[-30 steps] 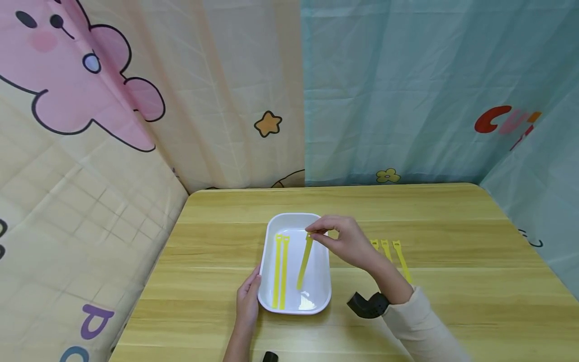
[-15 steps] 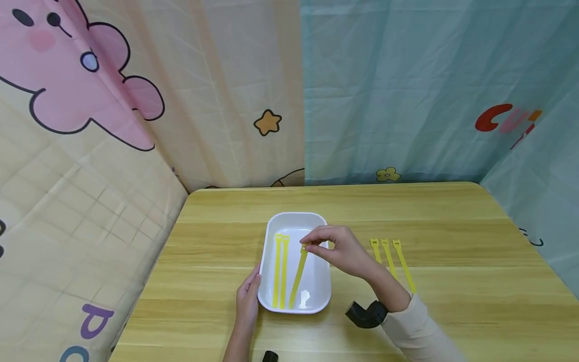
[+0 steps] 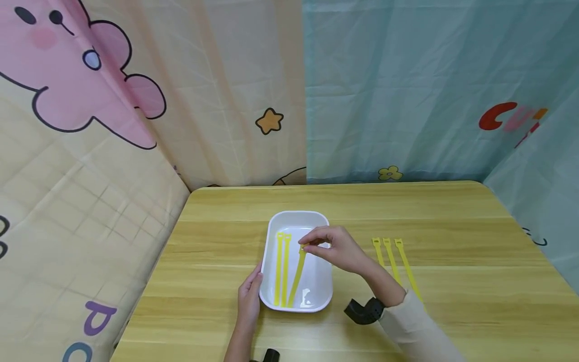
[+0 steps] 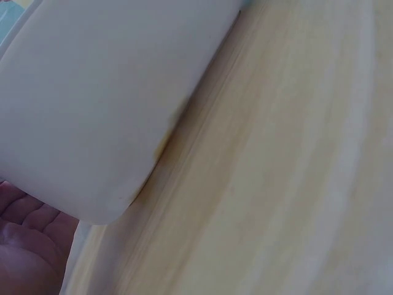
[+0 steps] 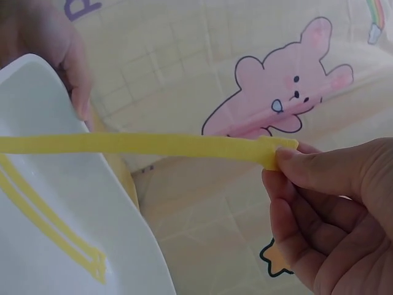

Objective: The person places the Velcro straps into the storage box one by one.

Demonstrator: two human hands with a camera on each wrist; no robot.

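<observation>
In the head view, my right hand point(image 3: 336, 249) pinches the slotted head of a yellow cable tie point(image 3: 296, 279) between thumb and fingertips. The tie slants down into a white tray point(image 3: 318, 284), its far end near the tray floor. Two more yellow cable ties point(image 3: 279, 271) lie side by side along the tray's left half. At the tray's left side, my left hand point(image 3: 249, 296) holds its edge. The right wrist view shows the pinched cable tie point(image 5: 184, 146) stretched over the tray. In the left wrist view, the tray's outer wall point(image 4: 110, 92) covers part of my left hand point(image 4: 31, 252).
Three yellow cable ties point(image 3: 391, 261) lie on the wooden table point(image 3: 452, 241) right of the tray, partly behind my right forearm. Black wrist cameras point(image 3: 364, 311) are worn on both wrists. Printed curtains point(image 3: 217, 100) hang behind and beside the table.
My right hand has moved slightly toward me and left, lowering the pinched cable tie toward the two in the tray. My left hand and the tray have stayed put.
</observation>
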